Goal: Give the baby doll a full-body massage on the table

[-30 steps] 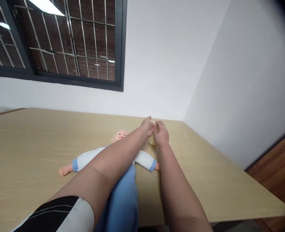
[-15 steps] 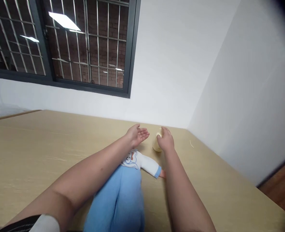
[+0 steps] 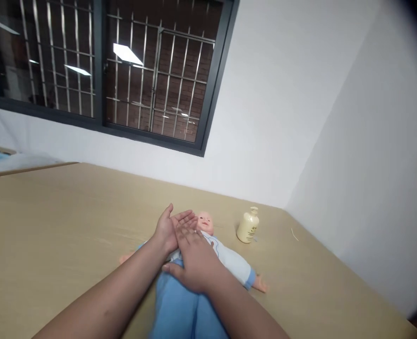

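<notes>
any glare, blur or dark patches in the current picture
Head view: bright patches glare on the window; head view: the upper right corner is dark and blurred; head view: the right hand and pump bottle look slightly soft.

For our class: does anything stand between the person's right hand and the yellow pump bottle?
Nothing tall that shows. Between the right hand and the bottle, only part of the doll, its white sleeve included, lies low on the table; the bottle stands beyond, fully in view.
</notes>
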The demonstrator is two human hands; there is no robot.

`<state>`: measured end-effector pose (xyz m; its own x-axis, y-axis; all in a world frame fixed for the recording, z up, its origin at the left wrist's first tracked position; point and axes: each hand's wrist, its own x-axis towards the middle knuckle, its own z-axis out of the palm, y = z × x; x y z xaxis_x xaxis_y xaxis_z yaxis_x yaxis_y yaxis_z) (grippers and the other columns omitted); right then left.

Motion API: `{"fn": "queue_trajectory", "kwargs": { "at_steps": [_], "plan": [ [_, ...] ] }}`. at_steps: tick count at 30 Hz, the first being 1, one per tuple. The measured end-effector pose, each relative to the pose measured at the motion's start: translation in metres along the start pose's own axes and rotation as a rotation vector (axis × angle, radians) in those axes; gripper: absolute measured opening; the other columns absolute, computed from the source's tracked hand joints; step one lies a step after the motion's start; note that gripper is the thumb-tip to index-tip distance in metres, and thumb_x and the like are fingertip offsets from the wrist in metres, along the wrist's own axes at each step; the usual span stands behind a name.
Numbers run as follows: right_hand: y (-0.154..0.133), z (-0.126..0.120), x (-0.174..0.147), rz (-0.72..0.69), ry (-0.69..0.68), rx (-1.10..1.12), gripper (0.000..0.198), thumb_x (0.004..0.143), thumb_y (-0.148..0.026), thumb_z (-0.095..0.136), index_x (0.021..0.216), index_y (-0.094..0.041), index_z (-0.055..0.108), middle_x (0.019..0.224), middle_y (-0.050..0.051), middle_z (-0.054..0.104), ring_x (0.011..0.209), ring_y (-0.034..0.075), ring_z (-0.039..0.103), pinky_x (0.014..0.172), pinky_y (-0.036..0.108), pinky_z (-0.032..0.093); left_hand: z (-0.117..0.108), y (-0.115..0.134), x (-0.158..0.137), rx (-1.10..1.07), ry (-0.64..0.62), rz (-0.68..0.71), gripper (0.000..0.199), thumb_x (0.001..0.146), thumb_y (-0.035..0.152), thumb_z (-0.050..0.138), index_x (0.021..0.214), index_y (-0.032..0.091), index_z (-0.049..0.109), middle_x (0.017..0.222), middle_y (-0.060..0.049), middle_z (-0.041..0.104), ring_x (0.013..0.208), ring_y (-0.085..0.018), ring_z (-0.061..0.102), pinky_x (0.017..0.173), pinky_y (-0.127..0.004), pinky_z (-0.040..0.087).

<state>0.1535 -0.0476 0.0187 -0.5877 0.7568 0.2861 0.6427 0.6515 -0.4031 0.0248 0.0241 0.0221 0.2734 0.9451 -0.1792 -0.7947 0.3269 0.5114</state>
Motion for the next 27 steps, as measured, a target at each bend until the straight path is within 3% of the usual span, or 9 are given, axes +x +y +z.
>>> {"fn": "queue_trajectory", "kwargs": {
  "at_steps": [4, 7, 10, 15, 18, 23, 27],
  "plan": [
    [0.001, 0.002, -0.009, -0.037, -0.024, 0.001, 0.087, 0.087, -0.061, 0.057, 0.158, -0.025, 0.022, 0.161, 0.009, 0.029, 0.150, 0.033, 0.026, 0.124, 0.055, 0.014, -0.009, 0.007, 0.007, -0.126, -0.059, 0.025, 0.060, 0.095, 0.058, 0.042, 0.116, 0.006, 0.061, 0.091, -0.020, 0.071, 0.086, -0.028, 0.074, 0.080, -0.038, 0.060],
    [0.001, 0.002, -0.018, -0.085, -0.041, -0.004, 0.080, 0.093, -0.058, 0.049, 0.158, -0.024, 0.018, 0.163, 0.007, 0.023, 0.152, 0.030, 0.021, 0.125, 0.053, 0.016, -0.006, -0.005, 0.002, -0.185, -0.120, -0.016, 0.062, 0.095, 0.059, 0.042, 0.118, 0.005, 0.060, 0.093, -0.021, 0.072, 0.090, -0.030, 0.073, 0.084, -0.041, 0.059],
    [0.005, 0.001, -0.021, -0.073, 0.017, -0.050, 0.087, 0.091, -0.060, 0.052, 0.159, -0.022, 0.014, 0.164, 0.006, 0.018, 0.153, 0.030, 0.016, 0.125, 0.053, 0.015, 0.005, -0.022, -0.010, -0.188, -0.175, -0.061, 0.061, 0.093, 0.059, 0.044, 0.117, 0.006, 0.062, 0.096, -0.023, 0.072, 0.094, -0.033, 0.072, 0.083, -0.045, 0.059],
    [0.006, 0.001, -0.015, 0.026, 0.088, -0.169, 0.090, 0.090, -0.062, 0.053, 0.158, -0.014, 0.019, 0.164, 0.012, 0.018, 0.153, 0.034, 0.012, 0.125, 0.056, 0.013, 0.015, -0.029, -0.020, -0.138, -0.162, -0.099, 0.061, 0.093, 0.059, 0.044, 0.113, 0.005, 0.063, 0.099, -0.024, 0.072, 0.094, -0.035, 0.072, 0.084, -0.052, 0.057],
    [0.002, 0.002, -0.013, 0.061, 0.100, -0.236, 0.091, 0.089, -0.063, 0.053, 0.155, -0.007, 0.026, 0.162, 0.018, 0.021, 0.152, 0.035, 0.016, 0.124, 0.057, 0.017, 0.008, -0.020, -0.012, -0.115, -0.137, -0.022, 0.062, 0.094, 0.059, 0.043, 0.115, 0.004, 0.062, 0.107, -0.026, 0.070, 0.099, -0.035, 0.071, 0.086, -0.049, 0.057],
    [0.000, 0.001, -0.018, -0.064, 0.049, -0.228, 0.079, 0.092, -0.058, 0.051, 0.152, -0.009, 0.036, 0.156, 0.017, 0.038, 0.147, 0.032, 0.033, 0.123, 0.055, 0.022, -0.007, -0.010, 0.004, -0.170, -0.122, 0.065, 0.065, 0.094, 0.059, 0.045, 0.121, 0.002, 0.060, 0.109, -0.026, 0.069, 0.104, -0.033, 0.070, 0.091, -0.043, 0.057],
    [0.002, -0.001, -0.022, -0.136, 0.049, -0.151, 0.071, 0.098, -0.051, 0.043, 0.154, -0.008, 0.030, 0.158, 0.016, 0.033, 0.148, 0.028, 0.031, 0.122, 0.050, 0.027, -0.003, -0.015, 0.000, -0.186, -0.165, 0.022, 0.067, 0.093, 0.060, 0.045, 0.121, 0.001, 0.060, 0.108, -0.026, 0.069, 0.106, -0.034, 0.069, 0.093, -0.043, 0.055]
  ]
}}
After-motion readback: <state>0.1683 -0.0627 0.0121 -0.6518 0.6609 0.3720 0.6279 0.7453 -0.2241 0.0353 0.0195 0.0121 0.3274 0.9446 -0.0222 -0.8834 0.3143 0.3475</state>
